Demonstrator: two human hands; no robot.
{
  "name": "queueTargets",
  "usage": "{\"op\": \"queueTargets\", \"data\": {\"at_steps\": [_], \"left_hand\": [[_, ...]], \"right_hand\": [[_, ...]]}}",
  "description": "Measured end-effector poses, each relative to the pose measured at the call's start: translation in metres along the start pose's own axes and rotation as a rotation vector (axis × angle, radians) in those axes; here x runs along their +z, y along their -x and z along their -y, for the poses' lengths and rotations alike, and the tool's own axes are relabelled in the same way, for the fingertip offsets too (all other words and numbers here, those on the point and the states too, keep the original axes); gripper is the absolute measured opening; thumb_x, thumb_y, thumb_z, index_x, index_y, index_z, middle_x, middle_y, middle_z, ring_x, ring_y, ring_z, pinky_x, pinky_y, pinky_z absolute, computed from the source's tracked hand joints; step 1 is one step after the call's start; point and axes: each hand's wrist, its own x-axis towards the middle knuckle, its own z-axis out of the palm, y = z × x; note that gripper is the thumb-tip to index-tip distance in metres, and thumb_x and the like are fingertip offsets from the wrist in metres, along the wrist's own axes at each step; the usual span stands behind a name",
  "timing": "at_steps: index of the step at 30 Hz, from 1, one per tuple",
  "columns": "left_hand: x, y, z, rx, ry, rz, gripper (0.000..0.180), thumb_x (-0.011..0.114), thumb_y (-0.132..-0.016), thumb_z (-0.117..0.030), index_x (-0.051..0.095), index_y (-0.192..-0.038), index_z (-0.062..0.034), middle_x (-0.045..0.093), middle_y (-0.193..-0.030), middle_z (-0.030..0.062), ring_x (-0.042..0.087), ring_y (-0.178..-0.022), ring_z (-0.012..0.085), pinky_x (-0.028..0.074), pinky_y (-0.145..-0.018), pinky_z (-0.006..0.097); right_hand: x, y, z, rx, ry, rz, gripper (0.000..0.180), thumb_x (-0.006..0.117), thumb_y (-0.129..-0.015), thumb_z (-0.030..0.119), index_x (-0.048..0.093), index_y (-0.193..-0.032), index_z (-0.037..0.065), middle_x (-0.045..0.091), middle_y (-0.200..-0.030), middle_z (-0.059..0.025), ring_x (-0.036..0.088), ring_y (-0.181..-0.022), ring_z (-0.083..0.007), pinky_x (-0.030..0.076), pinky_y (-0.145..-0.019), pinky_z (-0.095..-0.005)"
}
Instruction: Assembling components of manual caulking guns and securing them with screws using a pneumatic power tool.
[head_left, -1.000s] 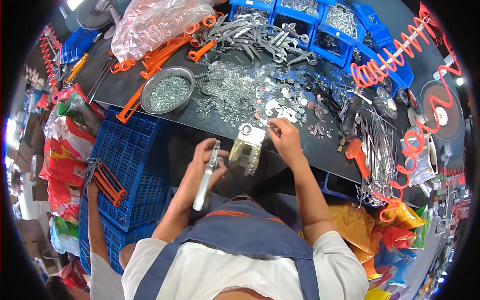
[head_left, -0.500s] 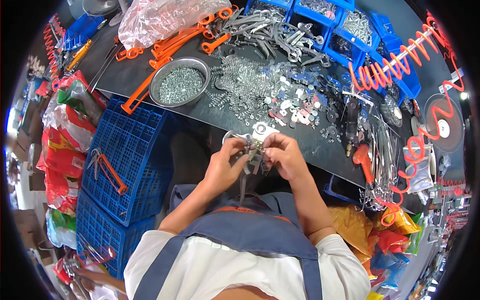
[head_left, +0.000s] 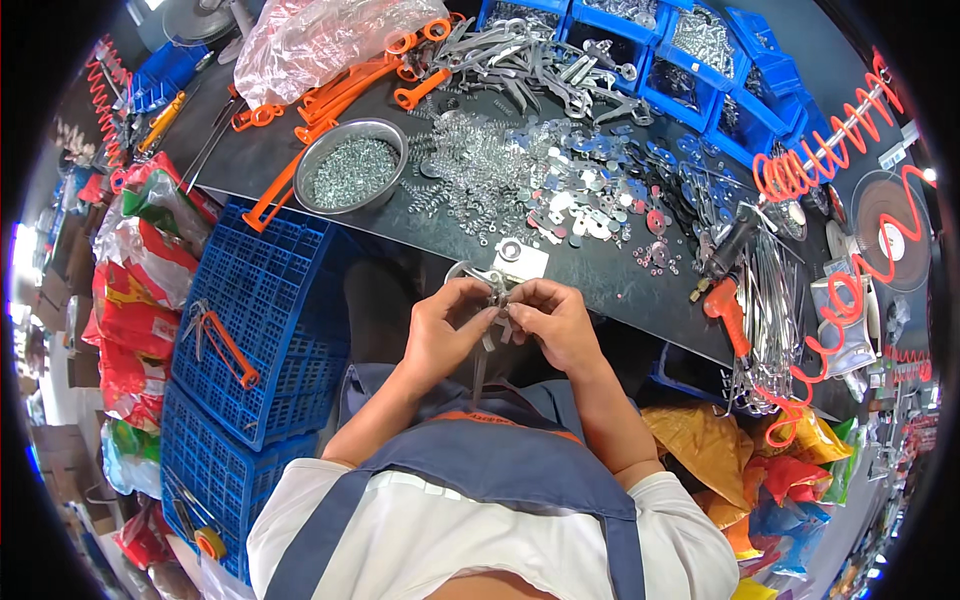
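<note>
My left hand point(head_left: 440, 325) pinches a grey metal lever part point(head_left: 480, 273) at the near edge of the bench, with a narrow strip of it hanging below the fingers. Close against it, fingertips meeting the left ones, is my right hand point(head_left: 560, 325); its thumb and fingers are closed at the same part, and whatever small piece they grip is hidden. Just beyond both hands sits a pale metal block with a round fitting point(head_left: 522, 260). A heap of small coil springs point(head_left: 470, 165) lies farther off, beside scattered washers and discs point(head_left: 590, 200).
A steel bowl of small parts point(head_left: 399, 182) stands left, near orange handles point(head_left: 270, 190). Grey metal levers point(head_left: 520, 65) pile up before blue bins point(head_left: 685, 85). At right are a power screwdriver point(head_left: 735, 240), metal rods point(head_left: 775, 320) and a red coiled hose point(head_left: 820, 160). Blue crates point(head_left: 260, 300) stack left.
My right hand has come in against the left one and lower on the part. The screwdriver at right has tilted over and the coiled hose has shifted. Another person's hand at lower left is gone.
</note>
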Motion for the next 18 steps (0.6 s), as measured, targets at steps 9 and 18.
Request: {"op": "queueTargets", "data": {"at_steps": [9,18], "left_hand": [[-0.01,0.005,0.008,-0.128,0.122,-0.145,0.02,0.063,-0.076,0.002,0.056,-0.095,0.0005,0.061,-0.084,0.004,0.058,-0.078,0.0085,0.046,-0.07,0.022],[-0.02,-0.013,0.007,-0.304,0.584,-0.175,0.013,0.049,-0.076,0.005,0.051,-0.089,0.0012,0.061,-0.084,0.0144,0.06,-0.074,0.017,0.049,-0.071,0.027]], "right_hand": [[0.012,-0.015,0.015,0.115,0.333,0.171,0.015,0.064,-0.083,0.01,0.063,-0.093,-0.001,0.063,-0.077,-0.003,0.059,-0.063,-0.0095,0.048,-0.059,-0.0233],[-0.099,-0.084,-0.004,-0.716,1.726,-0.287,0.007,0.066,-0.075,0.008,0.063,-0.081,0.005,0.057,-0.091,-0.0096,0.054,-0.088,-0.0295,0.047,-0.074,-0.0382]]}}
